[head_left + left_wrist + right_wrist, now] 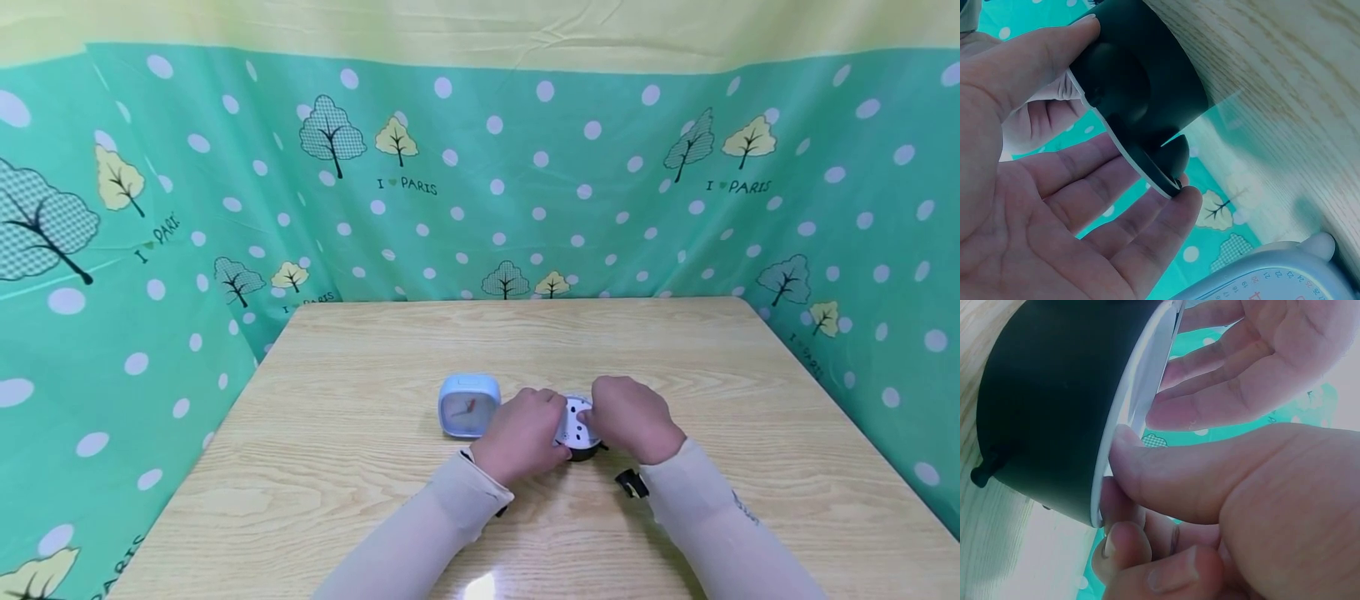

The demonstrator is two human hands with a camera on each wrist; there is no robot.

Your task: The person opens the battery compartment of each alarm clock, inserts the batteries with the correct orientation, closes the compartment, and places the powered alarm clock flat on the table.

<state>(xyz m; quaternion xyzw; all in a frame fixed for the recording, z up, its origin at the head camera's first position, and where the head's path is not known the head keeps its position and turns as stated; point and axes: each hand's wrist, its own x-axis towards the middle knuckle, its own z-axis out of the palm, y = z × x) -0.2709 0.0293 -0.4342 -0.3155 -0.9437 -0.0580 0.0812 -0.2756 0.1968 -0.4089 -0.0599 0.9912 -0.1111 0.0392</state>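
A round object with a black case [1047, 406] and a white, black-spotted side [573, 423] is held between both hands, white side up; its exact kind is not plain. My left hand [522, 432] grips it from the left, thumb on the black wall and fingers by the white rim. My right hand [633, 417] holds the other side, with its thumb on the white side and its other fingers curled. In the right wrist view, a small black foot [982, 472] juts from the case. Just left of my left hand stands a light-blue alarm clock [469, 405].
Everything lies on a wood-grain table [337, 467]. A green dotted curtain [487, 183] printed with trees hangs behind the table and along both sides. A small black device [632, 483] sits at the right wrist.
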